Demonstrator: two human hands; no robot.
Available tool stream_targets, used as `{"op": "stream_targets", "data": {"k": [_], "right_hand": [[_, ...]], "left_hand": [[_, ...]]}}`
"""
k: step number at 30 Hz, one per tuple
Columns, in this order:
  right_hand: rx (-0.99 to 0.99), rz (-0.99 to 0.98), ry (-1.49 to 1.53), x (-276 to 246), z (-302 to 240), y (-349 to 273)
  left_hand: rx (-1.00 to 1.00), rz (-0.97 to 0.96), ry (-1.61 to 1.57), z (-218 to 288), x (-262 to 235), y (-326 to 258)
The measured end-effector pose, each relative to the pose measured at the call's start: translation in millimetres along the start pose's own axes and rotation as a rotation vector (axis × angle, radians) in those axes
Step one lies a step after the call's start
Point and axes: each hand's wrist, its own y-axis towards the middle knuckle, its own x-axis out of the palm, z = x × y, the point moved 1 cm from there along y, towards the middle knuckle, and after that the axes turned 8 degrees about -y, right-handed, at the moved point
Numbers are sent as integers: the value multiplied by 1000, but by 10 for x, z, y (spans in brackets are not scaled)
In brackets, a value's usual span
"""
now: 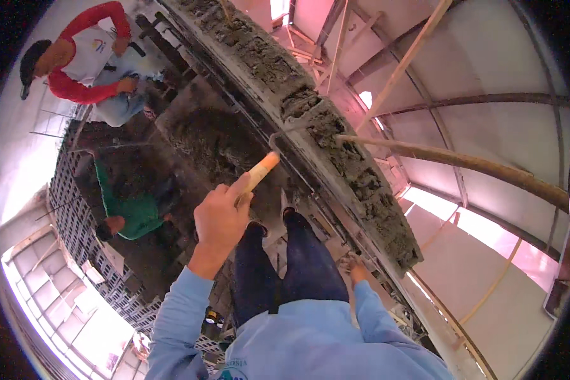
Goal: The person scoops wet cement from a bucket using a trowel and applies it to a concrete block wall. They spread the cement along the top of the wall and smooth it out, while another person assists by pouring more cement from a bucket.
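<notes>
My left hand (220, 212) is closed round the pale wooden handle of a trowel (263, 170). Its bent metal neck reaches up to the edge of a block wall (285, 76) topped with rough grey mortar (368, 180). The trowel's blade is hard to make out against the grey wall. Lower down on the right, my right hand (355, 268) hangs beside the wall's near side, fingers apart and nothing visible in them. Whether it touches the planks there, I cannot tell.
A person in a red-sleeved shirt (85, 63) sits at the upper left; another in green (139, 215) is below. Stacked hollow blocks (69, 196) line the left. Dark loose material (202, 126) covers the ground between. A wooden pole (462, 161) meets the wall from the right.
</notes>
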Motion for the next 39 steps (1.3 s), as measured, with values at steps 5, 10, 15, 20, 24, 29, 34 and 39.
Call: {"op": "stream_targets", "data": {"k": [5, 10, 15, 20, 24, 29, 34, 39], "right_hand": [[23, -4, -158, 58, -170, -67], [-118, 9, -116, 27, 40, 256], [-101, -47, 220, 9, 211, 84], [-7, 67, 213, 423, 442, -21], [58, 82, 256, 751, 1194, -180], [-292, 364, -679, 978, 2507, -433], [-89, 354, -374, 1371, 2735, -1029], [-105, 347, -493, 1446, 3193, -1380]], "left_hand": [[143, -104, 296, 295, -416, 120], [424, -77, 438, 666, -569, 536], [284, -54, 299, 334, -987, 203], [372, -13, 245, -753, -705, -219], [670, -172, 214, -887, 83, 59], [973, -95, 148, -583, 911, 861], [903, -46, 82, -837, 1300, 1030], [883, -22, 33, -868, 1392, 1082]]}}
